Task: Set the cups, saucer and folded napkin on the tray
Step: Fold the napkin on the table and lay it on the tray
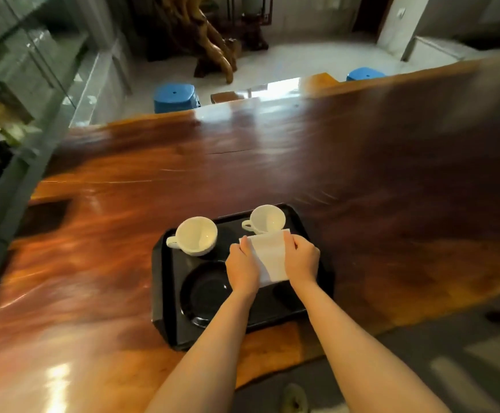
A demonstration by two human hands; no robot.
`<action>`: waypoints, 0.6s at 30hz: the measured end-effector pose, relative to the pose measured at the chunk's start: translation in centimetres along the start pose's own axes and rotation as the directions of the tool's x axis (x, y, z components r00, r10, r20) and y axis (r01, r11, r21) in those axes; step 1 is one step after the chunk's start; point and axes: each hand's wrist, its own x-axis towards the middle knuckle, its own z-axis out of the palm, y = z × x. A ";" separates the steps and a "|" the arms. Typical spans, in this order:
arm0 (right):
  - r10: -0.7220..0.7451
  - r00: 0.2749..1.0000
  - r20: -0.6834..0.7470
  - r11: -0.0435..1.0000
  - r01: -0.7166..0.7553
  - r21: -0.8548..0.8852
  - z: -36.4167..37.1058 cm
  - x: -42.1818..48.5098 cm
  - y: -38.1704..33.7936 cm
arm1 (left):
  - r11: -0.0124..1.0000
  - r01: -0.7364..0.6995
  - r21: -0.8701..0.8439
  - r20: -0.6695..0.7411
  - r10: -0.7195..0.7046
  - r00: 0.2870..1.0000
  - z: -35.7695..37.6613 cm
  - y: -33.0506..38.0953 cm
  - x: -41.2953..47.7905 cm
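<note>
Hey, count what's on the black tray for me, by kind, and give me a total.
Cups: 2, both white, one far left, one far right
Saucer: 1, black
Napkin: 1, white, held over the tray by both hands (left, right)
Total: 4

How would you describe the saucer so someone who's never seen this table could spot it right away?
On the long wooden table sits a black tray near the person's edge. The saucer lies in its near left part, in front of the left cup. Unlike the two white cups and white napkin, it is flat, round, glossy and black, almost blending with the tray.
</note>
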 end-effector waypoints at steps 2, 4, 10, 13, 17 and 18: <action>0.011 0.999 0.041 1.000 -0.010 -0.026 -0.9 1.0 2.2 | 0.999 0.052 0.004 -0.012 -0.052 0.999 2.3 -0.7 -0.5; 0.031 0.995 0.091 0.999 -0.027 -0.047 -1.4 1.5 4.1 | 0.994 0.097 0.040 -0.029 -0.096 0.995 4.1 -1.7 -0.8; 0.086 0.973 0.215 0.991 -0.061 -0.120 -1.4 1.7 7.5 | 0.966 0.226 0.123 -0.095 -0.215 0.972 6.5 -4.4 -1.5; 0.139 0.960 0.245 0.983 -0.104 -0.150 -0.9 1.6 8.1 | 0.956 0.252 0.150 -0.110 -0.237 0.965 6.7 -5.3 -1.3; 0.173 0.950 0.259 0.977 -0.132 -0.167 -0.1 1.8 8.3 | 0.951 0.238 0.200 -0.118 -0.218 0.969 6.6 -5.6 -0.5; 0.181 0.946 0.268 0.975 -0.137 -0.177 0.0 2.0 8.3 | 0.948 0.236 0.215 -0.108 -0.217 0.970 6.6 -5.6 -0.2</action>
